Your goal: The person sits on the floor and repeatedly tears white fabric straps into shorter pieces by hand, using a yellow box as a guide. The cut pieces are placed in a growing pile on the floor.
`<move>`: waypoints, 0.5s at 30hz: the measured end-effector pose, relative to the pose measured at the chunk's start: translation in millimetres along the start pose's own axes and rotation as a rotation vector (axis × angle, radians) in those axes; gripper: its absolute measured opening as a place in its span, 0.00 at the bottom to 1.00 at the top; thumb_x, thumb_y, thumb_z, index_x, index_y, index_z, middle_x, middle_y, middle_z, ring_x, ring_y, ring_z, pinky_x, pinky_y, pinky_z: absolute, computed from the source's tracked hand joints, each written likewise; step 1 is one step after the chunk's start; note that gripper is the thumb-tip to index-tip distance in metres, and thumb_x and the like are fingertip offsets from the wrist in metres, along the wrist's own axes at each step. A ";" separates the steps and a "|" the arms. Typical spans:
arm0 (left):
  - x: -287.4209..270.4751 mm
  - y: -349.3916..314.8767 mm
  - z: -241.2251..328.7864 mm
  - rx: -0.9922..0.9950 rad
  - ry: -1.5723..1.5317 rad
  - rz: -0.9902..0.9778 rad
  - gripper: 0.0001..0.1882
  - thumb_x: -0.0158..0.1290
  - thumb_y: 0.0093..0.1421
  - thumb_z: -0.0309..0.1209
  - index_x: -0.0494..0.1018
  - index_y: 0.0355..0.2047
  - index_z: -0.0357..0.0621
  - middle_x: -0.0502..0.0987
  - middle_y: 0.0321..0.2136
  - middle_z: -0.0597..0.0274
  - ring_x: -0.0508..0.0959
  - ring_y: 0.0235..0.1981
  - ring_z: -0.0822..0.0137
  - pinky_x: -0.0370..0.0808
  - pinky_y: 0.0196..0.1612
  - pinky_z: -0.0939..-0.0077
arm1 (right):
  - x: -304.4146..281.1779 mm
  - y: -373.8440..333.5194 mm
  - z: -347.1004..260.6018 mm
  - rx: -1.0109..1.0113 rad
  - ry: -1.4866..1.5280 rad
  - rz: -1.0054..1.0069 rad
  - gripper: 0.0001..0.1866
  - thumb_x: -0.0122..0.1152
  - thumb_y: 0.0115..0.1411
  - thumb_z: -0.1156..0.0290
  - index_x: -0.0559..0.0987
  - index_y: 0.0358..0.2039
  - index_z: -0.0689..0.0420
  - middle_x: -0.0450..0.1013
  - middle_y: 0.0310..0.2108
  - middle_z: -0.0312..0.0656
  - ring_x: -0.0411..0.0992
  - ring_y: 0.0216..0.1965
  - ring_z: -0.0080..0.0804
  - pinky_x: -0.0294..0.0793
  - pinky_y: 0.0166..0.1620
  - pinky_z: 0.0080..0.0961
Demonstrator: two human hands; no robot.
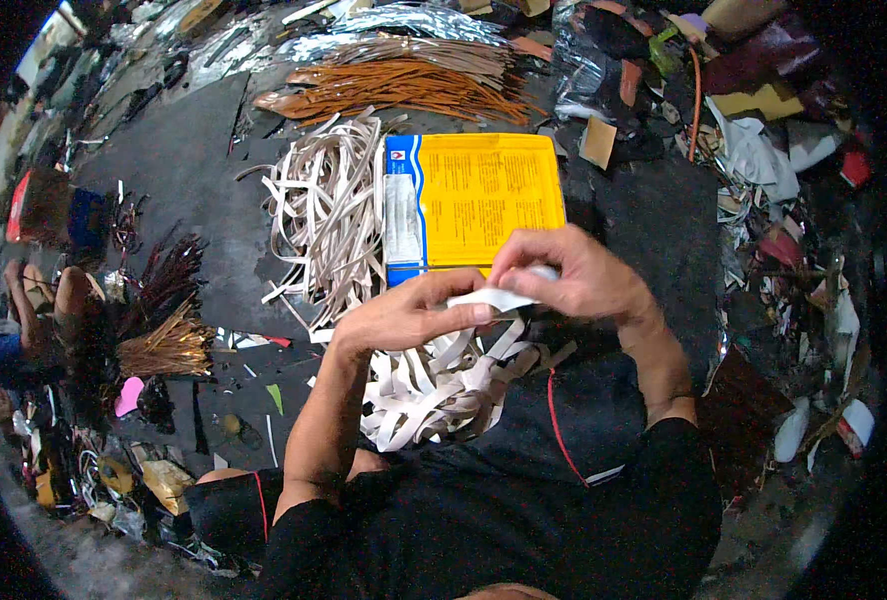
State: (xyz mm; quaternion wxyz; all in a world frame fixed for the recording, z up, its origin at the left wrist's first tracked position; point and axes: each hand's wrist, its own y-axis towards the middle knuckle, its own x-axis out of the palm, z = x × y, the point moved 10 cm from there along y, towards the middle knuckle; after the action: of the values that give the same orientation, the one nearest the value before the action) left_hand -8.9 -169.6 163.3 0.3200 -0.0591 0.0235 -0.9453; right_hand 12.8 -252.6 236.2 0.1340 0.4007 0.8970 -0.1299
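My left hand (414, 312) pinches a white strip (504, 299) between thumb and fingers, in front of the near edge of a yellow and blue flat-sided can (489, 190). The fingers of my right hand (576, 272) are closed on the strip's other end, slightly blurred. Left of the can lies a tangled heap of narrow off-white strips (326, 210). Below my hands, a second pile of wider white strips (439, 390) rests at my lap.
Bundles of brown strips (404, 90) lie beyond the can, with shiny silver strips (404, 22) behind. Scraps (754, 160) litter the right side. Another person's limbs (49, 295) show at the left, beside bundles of golden-brown strips (169, 345). A pink scrap (129, 396) lies nearby.
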 end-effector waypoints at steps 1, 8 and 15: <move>5.4 3.2 -1.4 -0.051 -0.052 -0.069 0.18 0.53 0.63 0.44 0.72 0.38 0.39 0.73 0.27 0.67 0.71 0.31 0.77 0.69 0.35 0.80 | -14.0 -1.7 2.2 0.008 -0.050 0.037 0.07 0.59 0.60 0.71 0.77 0.37 0.60 0.73 0.27 0.33 0.70 0.31 0.18 0.69 0.35 0.20; -79.5 -30.1 -4.9 -0.262 0.151 0.148 0.12 0.54 0.62 0.36 0.74 0.35 0.37 0.71 0.20 0.72 0.68 0.23 0.81 0.63 0.25 0.84 | -94.2 -49.6 39.3 0.294 -0.396 0.216 0.11 0.60 0.57 0.66 0.79 0.32 0.62 0.76 0.26 0.39 0.73 0.32 0.24 0.72 0.40 0.25; -135.3 -30.5 -33.4 -0.205 0.146 0.518 0.11 0.57 0.59 0.32 0.74 0.33 0.34 0.76 0.24 0.66 0.72 0.27 0.77 0.68 0.32 0.82 | -133.1 -70.5 94.0 0.384 -0.478 0.277 0.12 0.62 0.55 0.65 0.80 0.32 0.62 0.78 0.29 0.42 0.75 0.33 0.29 0.72 0.42 0.28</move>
State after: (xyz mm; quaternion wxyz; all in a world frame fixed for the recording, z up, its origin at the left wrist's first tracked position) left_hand 75.1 -62.9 119.6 0.5405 -0.0152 0.1561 -0.8266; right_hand 58.1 -421.2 203.5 0.2788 0.4949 0.7364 -0.3676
